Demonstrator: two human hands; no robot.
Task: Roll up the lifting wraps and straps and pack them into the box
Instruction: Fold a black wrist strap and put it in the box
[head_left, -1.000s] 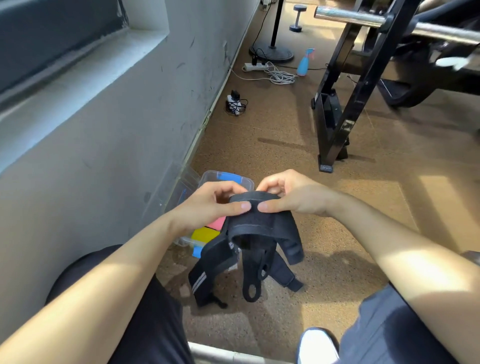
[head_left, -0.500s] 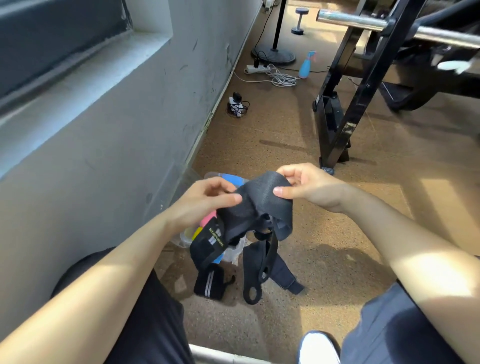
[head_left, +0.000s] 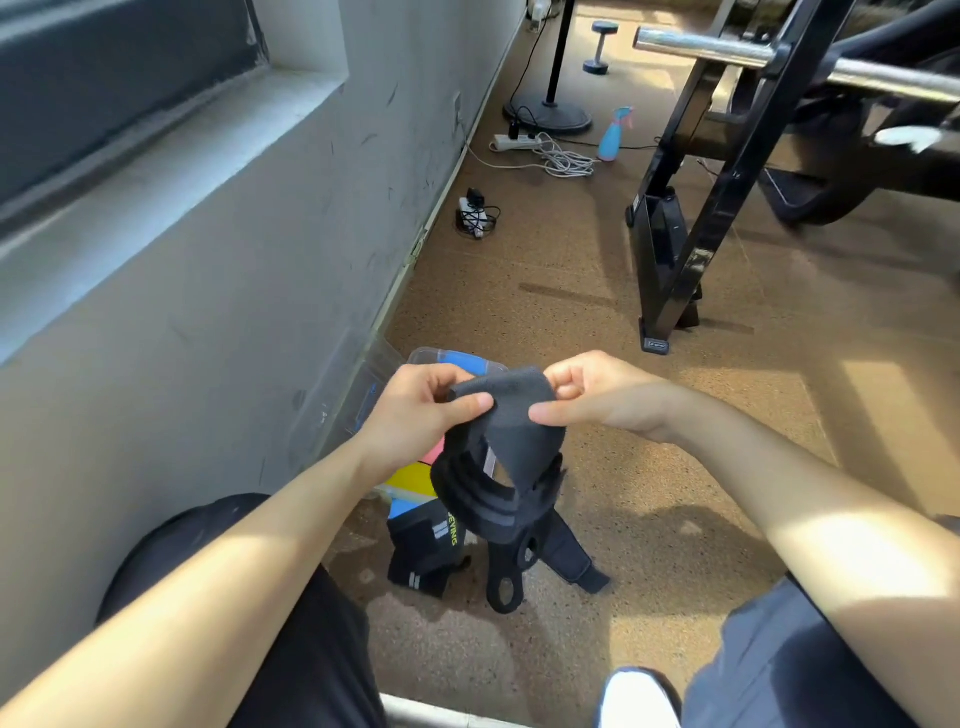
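Observation:
A black lifting wrap (head_left: 511, 441) hangs between both hands above the floor. My left hand (head_left: 421, 410) pinches its upper left edge, and my right hand (head_left: 597, 395) pinches the upper right edge. The rest of the wrap droops in loose folds below. More black straps (head_left: 504, 577) lie on the floor under it, one with a loop hole, beside a folded black wrap (head_left: 423, 553) with grey stripes. A clear plastic box (head_left: 415, 358) with blue, yellow and pink items inside sits by the wall, partly hidden behind my left hand.
A grey wall (head_left: 208, 286) runs along the left. The black rack leg (head_left: 670, 291) and steel barbell (head_left: 727, 49) stand at the right rear. A power strip with cables (head_left: 540, 150), blue spray bottle (head_left: 613, 135) and small dumbbell (head_left: 600, 47) lie farther back. My white shoe (head_left: 636, 699) is below.
The wrap's top flap has been pulled flat and upright between my hands, and its lower part has gathered into folds. One folded wrap now rests on the floor.

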